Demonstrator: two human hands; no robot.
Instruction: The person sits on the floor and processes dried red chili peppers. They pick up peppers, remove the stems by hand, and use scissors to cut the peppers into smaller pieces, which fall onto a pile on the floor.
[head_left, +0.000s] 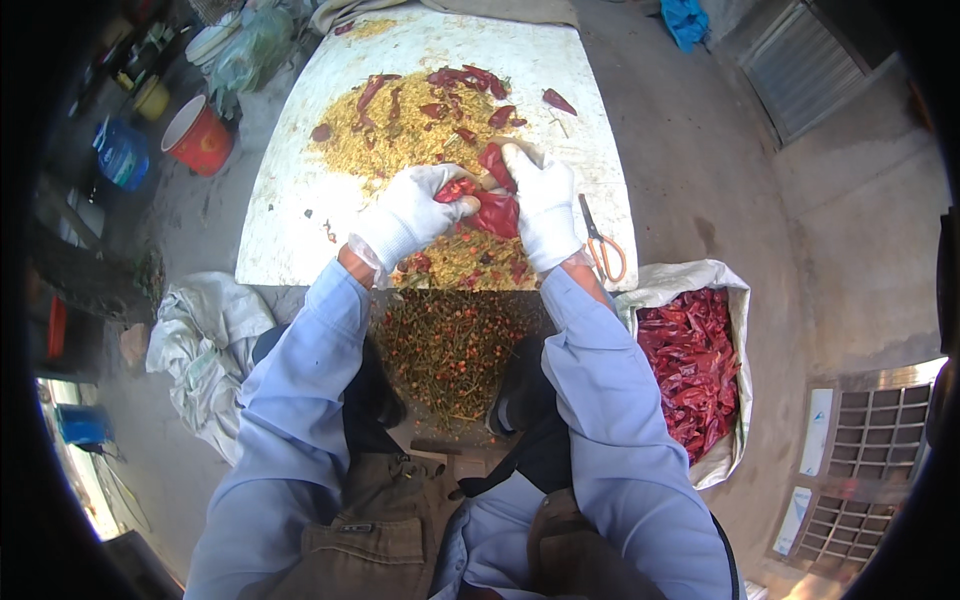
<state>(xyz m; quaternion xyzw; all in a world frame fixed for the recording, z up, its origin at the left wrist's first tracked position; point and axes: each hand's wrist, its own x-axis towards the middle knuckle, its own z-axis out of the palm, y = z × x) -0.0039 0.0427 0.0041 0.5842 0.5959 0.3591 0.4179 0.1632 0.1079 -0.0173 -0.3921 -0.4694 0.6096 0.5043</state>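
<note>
My left hand (416, 210), in a white knit glove, grips a torn piece of dried red chili (454, 190) between thumb and fingers. In my right hand (538, 199), gloved the same way, is another dried red chili piece (496, 166). A broad, flattened red chili skin (495, 214) spans the gap between the hands; which hand bears it is hard to tell. Both hands are above a white tabletop (292, 225). Beneath and beyond them spreads a heap of yellow chili seeds (352, 135), with several whole dried chilies (469, 77) on it.
Orange-handled scissors (602, 244) lie at the table's right edge. A white woven sack of dried red chilies (686, 367) stands right. Stems and scraps (450, 352) pile on the floor between my feet. Left are a crumpled sack (206, 345), a red bucket (199, 139) and a blue water jug (121, 154).
</note>
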